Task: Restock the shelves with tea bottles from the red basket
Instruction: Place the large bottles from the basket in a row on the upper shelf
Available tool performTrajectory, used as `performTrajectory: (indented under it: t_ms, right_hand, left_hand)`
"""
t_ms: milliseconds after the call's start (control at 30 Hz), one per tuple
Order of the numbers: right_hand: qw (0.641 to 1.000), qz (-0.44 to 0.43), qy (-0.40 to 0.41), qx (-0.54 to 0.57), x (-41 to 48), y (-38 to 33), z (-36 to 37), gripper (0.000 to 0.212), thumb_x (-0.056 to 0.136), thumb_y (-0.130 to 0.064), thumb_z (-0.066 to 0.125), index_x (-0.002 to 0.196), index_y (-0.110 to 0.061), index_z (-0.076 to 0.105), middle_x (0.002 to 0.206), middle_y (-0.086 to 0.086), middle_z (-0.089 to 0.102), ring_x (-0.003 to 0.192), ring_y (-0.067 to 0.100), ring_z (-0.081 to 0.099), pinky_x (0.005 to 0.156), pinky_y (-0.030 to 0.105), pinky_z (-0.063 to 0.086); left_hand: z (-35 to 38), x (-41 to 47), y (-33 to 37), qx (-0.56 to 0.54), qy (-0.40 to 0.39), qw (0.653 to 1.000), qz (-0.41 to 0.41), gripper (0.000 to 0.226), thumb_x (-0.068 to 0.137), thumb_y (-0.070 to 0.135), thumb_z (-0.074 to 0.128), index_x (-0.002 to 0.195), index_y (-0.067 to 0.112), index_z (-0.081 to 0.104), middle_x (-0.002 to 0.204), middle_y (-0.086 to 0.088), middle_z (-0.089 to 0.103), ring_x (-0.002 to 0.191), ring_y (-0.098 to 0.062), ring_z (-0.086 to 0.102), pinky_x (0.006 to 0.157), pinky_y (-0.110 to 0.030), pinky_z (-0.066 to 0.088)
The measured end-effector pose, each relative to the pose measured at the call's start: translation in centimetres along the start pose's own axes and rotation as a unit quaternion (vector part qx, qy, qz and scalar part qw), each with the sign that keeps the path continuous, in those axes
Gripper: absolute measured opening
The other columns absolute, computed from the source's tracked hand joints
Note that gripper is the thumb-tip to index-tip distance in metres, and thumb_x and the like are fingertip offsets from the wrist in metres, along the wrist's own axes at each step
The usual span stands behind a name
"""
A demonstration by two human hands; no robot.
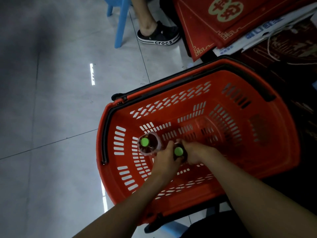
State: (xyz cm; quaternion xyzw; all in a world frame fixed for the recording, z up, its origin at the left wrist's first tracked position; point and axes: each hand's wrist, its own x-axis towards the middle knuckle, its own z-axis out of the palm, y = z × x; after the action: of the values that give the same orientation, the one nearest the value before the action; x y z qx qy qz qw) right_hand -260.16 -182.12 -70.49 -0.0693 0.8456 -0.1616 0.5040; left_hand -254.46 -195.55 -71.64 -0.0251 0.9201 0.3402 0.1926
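A red slotted basket [257,152] with black handles stands on the floor. Two tea bottles with green caps stand upright inside it, near its left wall. My left hand [165,159] and my right hand [197,154] both reach down into the basket and close around the nearer tea bottle [178,151], one on each side of it. Only its green cap and a little dark body show between my fingers. The other tea bottle [147,143] stands free just left of my left hand, its red label visible.
Grey tiled floor [51,117] spreads to the left. A blue plastic chair [120,23] stands at the top with another person's foot in a black clog [158,36] beside it. Red printed bags [223,28] and white bags are piled at the upper right.
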Motion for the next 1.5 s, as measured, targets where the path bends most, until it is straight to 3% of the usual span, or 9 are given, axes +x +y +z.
performTrajectory:
  t_ms: [167, 567, 833, 933, 1033, 1200, 1300, 1400, 1500]
  right_hand:
    - [0.999, 0.030, -0.014, 0.030, 1.0, 1.5, 1.1, 0.099, 0.088, -0.011, 0.067, 0.157, -0.029, -0.002, 0.150, 0.014, 0.045, 0.134, 0.031, 0.047, 0.107, 0.037, 0.042]
    - [0.994, 0.054, 0.045, 0.079, 1.1, 3.2, 1.2, 0.091, 0.078, 0.000, 0.073, 0.153, -0.021, 0.026, 0.141, 0.013, 0.053, 0.127, 0.031, 0.053, 0.101, 0.040, 0.048]
    - [0.983, -0.043, 0.034, 0.173, -1.8, 6.0, -0.8, 0.060, 0.070, -0.009, 0.081, 0.125, -0.021, 0.061, 0.113, 0.000, 0.071, 0.108, 0.022, 0.064, 0.100, 0.043, 0.049]
    - [0.961, -0.087, 0.024, 0.263, -3.7, 7.2, -1.5, 0.035, 0.075, -0.016, 0.080, 0.105, -0.025, 0.065, 0.086, -0.009, 0.073, 0.089, 0.016, 0.068, 0.093, 0.038, 0.052]
    - [0.932, -0.113, 0.056, 0.339, -5.8, 6.4, -3.0, 0.013, 0.092, -0.027, 0.067, 0.103, -0.023, 0.063, 0.106, -0.005, 0.072, 0.101, 0.014, 0.063, 0.092, 0.037, 0.049]
    - [0.871, -0.099, 0.175, 0.447, -11.2, 4.9, -6.1, 0.038, 0.098, -0.051, 0.045, 0.128, -0.030, 0.055, 0.127, -0.013, 0.059, 0.122, 0.010, 0.051, 0.085, 0.034, 0.048]
    - [0.848, -0.167, 0.232, 0.446, -15.3, 5.5, -7.7, 0.038, 0.090, -0.053, 0.059, 0.126, -0.040, 0.057, 0.122, -0.020, 0.064, 0.117, 0.003, 0.058, 0.085, 0.027, 0.052]
    - [0.831, -0.204, 0.291, 0.428, -20.0, 6.6, -9.9, 0.068, 0.076, -0.054, 0.076, 0.138, -0.047, 0.049, 0.138, -0.019, 0.057, 0.131, 0.007, 0.050, 0.107, 0.043, 0.045]
    - [0.799, -0.230, 0.351, 0.431, -25.6, 7.3, -12.6, 0.058, 0.078, -0.046, 0.077, 0.132, -0.040, 0.057, 0.130, -0.013, 0.064, 0.123, 0.012, 0.059, 0.104, 0.048, 0.048]
  left_hand:
    - [2.3, -0.2, -2.7, -0.061, -0.053, 0.995, -0.052, 0.084, 0.070, 0.005, 0.076, 0.142, 0.021, 0.034, 0.134, -0.006, 0.056, 0.122, -0.022, 0.056, 0.098, -0.040, 0.051]
    - [2.5, 1.3, -2.4, -0.066, -0.011, 0.995, -0.067, 0.069, 0.064, 0.007, 0.084, 0.127, 0.014, 0.056, 0.121, -0.004, 0.066, 0.112, -0.020, 0.062, 0.086, -0.023, 0.044]
    - [-0.6, 1.5, -1.6, -0.126, -0.091, 0.988, 0.012, 0.072, 0.061, 0.014, 0.088, 0.126, 0.021, 0.058, 0.113, 0.016, 0.064, 0.110, -0.006, 0.059, 0.090, -0.018, 0.047]
    - [-2.8, 1.0, -0.8, -0.222, -0.142, 0.964, -0.027, 0.068, 0.064, 0.019, 0.086, 0.125, 0.018, 0.058, 0.121, 0.005, 0.064, 0.115, -0.015, 0.058, 0.092, -0.032, 0.051]
    - [-4.5, 0.2, 0.5, -0.358, -0.144, 0.920, -0.062, 0.067, 0.063, 0.025, 0.086, 0.122, 0.011, 0.058, 0.118, -0.009, 0.068, 0.112, -0.030, 0.064, 0.081, -0.038, 0.056]
    - [-6.9, -0.1, 6.2, -0.418, -0.090, 0.904, -0.011, 0.053, 0.058, 0.024, 0.088, 0.105, 0.015, 0.065, 0.112, -0.010, 0.071, 0.109, -0.030, 0.066, 0.094, -0.055, 0.052]
    - [-8.9, 0.0, 11.1, -0.422, -0.070, 0.903, 0.030, 0.045, 0.060, 0.022, 0.084, 0.103, 0.017, 0.069, 0.109, -0.008, 0.073, 0.105, -0.029, 0.068, 0.092, -0.055, 0.053]
    - [-11.0, 0.0, 16.6, -0.413, -0.079, 0.904, 0.080, 0.051, 0.061, 0.024, 0.084, 0.108, 0.014, 0.067, 0.109, -0.007, 0.073, 0.103, -0.028, 0.069, 0.088, -0.052, 0.055]
    - [-12.9, -0.1, 22.8, -0.407, -0.099, 0.900, 0.123, 0.051, 0.061, 0.027, 0.084, 0.106, 0.012, 0.067, 0.107, -0.009, 0.073, 0.098, -0.027, 0.071, 0.078, -0.046, 0.058]
